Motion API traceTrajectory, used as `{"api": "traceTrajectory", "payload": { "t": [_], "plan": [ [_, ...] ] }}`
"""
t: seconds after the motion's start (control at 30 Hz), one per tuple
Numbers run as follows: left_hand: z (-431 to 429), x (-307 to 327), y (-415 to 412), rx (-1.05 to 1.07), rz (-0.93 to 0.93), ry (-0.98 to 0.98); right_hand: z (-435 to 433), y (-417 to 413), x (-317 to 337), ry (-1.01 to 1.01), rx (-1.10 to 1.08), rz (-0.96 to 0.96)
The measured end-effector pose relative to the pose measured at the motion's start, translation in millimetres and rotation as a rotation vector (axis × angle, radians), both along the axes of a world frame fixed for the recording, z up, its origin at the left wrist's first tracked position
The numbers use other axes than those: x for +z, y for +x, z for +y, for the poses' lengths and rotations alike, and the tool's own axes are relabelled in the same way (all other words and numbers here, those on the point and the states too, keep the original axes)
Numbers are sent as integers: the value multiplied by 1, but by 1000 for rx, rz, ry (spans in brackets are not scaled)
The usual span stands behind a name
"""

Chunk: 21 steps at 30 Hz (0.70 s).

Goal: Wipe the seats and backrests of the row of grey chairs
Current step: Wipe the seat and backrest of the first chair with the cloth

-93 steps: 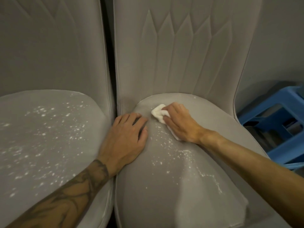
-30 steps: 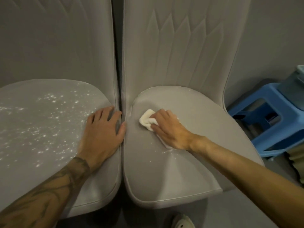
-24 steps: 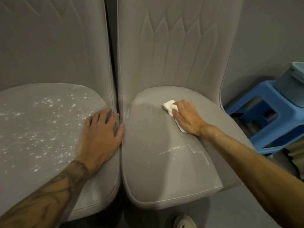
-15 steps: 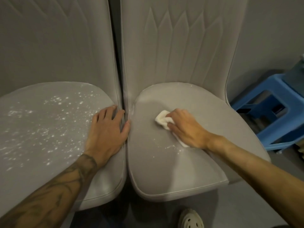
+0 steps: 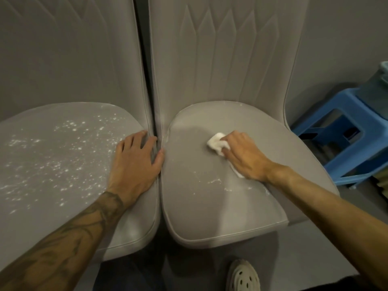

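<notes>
Two grey chairs stand side by side. The left seat [image 5: 52,160] is speckled with white spots. The right seat [image 5: 210,206] carries only a few thin white streaks near its middle. My right hand [image 5: 245,158] holds a white cloth [image 5: 216,143] pressed onto the right seat, fingers curled over it. My left hand [image 5: 134,162] lies flat on the right edge of the left seat, fingers spread, thumb at the gap between the chairs. Both quilted backrests [image 5: 220,55] rise behind the seats.
A blue plastic stool [image 5: 344,135] stands to the right of the right chair, with a blue-grey container [image 5: 378,95] on it. A pale perforated shoe [image 5: 243,276] shows on the grey floor below the right seat. A grey wall is behind the chairs.
My right hand swept the cloth left and right across the right seat, which lost most of its white specks. My left hand shifted from the right seat onto the left seat's edge.
</notes>
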<state>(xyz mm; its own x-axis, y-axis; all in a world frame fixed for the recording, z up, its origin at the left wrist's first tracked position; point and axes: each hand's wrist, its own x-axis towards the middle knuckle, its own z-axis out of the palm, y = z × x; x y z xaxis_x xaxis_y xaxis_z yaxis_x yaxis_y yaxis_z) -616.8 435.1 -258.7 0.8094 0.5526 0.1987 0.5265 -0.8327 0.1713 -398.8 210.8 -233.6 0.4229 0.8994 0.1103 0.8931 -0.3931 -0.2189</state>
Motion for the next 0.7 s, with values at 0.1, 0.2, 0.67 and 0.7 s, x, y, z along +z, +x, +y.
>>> {"api": "traceTrajectory", "payload": {
  "t": [0.1, 0.2, 0.67, 0.7],
  "plan": [
    [1, -1, 1, 4, 7, -1, 0, 14, -3, -20, -191, -72],
    [1, -2, 1, 3, -2, 7, 5, -12, -11, -11, -132, -80],
    [-1, 2, 0, 4, -5, 1, -27, -26, -13, 55, -79, -15],
    [-1, 2, 0, 1, -4, 1, -32, -34, -12, 61, -12, 9]
  ]
}}
